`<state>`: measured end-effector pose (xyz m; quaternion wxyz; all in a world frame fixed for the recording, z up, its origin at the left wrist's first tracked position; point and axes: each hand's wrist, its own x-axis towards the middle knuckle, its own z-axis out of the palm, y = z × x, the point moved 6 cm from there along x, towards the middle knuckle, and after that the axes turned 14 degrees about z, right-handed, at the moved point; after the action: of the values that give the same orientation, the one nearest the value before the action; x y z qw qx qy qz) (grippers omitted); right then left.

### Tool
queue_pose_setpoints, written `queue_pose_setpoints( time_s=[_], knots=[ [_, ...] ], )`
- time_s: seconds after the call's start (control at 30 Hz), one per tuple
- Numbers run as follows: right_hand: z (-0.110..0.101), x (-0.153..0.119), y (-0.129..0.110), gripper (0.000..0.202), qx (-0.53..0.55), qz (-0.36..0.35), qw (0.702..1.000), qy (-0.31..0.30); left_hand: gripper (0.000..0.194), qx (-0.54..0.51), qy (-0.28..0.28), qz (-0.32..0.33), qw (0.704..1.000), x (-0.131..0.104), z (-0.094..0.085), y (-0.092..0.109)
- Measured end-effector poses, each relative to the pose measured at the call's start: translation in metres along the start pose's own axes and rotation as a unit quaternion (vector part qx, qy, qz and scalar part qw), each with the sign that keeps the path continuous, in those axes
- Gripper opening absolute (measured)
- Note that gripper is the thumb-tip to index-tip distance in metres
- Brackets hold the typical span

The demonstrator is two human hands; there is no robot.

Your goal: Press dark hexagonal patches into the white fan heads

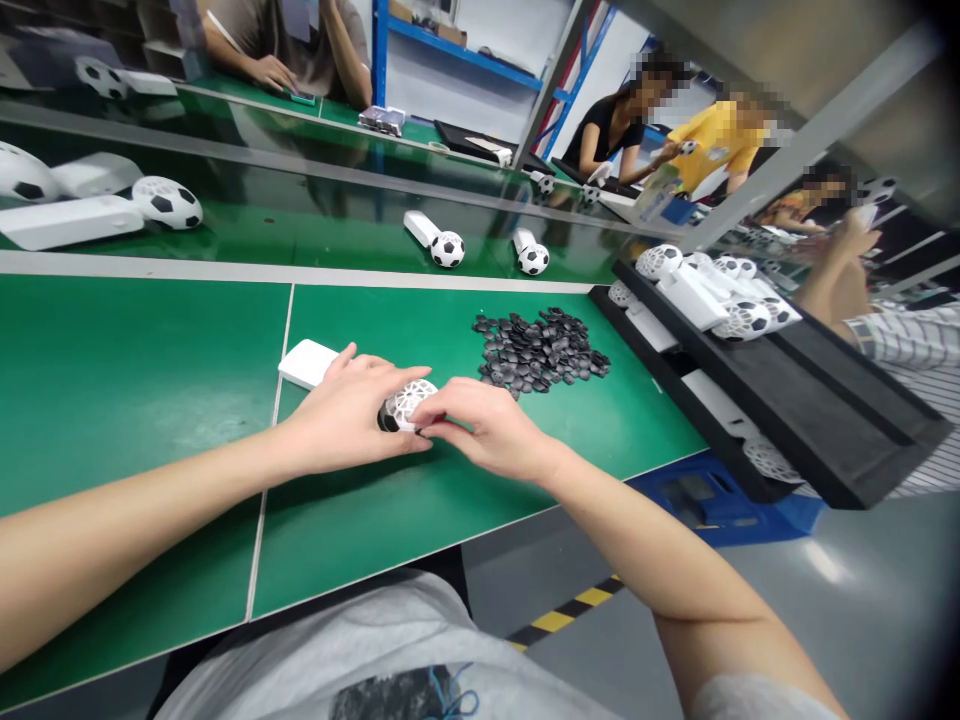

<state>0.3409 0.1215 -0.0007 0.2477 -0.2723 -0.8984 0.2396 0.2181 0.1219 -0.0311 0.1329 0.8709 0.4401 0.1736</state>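
A white device with a soccer-ball head (409, 400) lies on the green table, its flat white handle (306, 362) pointing to the left. My left hand (352, 410) is wrapped around the ball head and steadies it from the left. On the ball's right side, my right hand (480, 425) has thumb and forefinger pinched together against the surface. Whatever sits between those fingertips is hidden. The ball shows an open white lattice on top and a black patch at its left side. Right of the hands lies a loose pile of small black pieces (544, 350).
Black trays (847, 400) with more white soccer-ball devices are stacked at the right table edge. Beyond the white strip, a soccer-ball device (448, 249) and another (533, 259) lie on the green belt (315, 235). Larger ones (166, 203) lie at left. Several co-workers sit around.
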Motion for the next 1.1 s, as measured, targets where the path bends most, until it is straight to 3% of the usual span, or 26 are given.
queue_pose_setpoints(
  time_s=[0.1,0.23,0.4,0.7,1.1],
  knots=[
    [0.000,-0.002,0.011,0.004,0.059,0.050,0.996,0.048,0.072,0.001,-0.001,-0.001,1.000,-0.001,0.000,0.000],
    [0.002,-0.008,0.028,0.019,0.086,0.100,0.986,0.098,0.066,-0.009,0.009,0.002,1.000,-0.003,-0.001,0.001],
    [0.008,-0.008,0.037,0.029,0.120,0.112,0.984,0.068,0.063,-0.023,0.018,0.002,1.000,-0.003,-0.001,0.001],
    [0.011,0.000,0.043,0.025,0.234,0.171,0.957,-0.015,0.056,-0.029,0.026,-0.013,0.999,0.000,-0.001,0.002],
    [0.008,0.003,0.046,0.031,0.216,0.176,0.960,-0.013,0.057,-0.033,0.016,-0.027,0.999,0.002,0.000,0.003]
  ],
)
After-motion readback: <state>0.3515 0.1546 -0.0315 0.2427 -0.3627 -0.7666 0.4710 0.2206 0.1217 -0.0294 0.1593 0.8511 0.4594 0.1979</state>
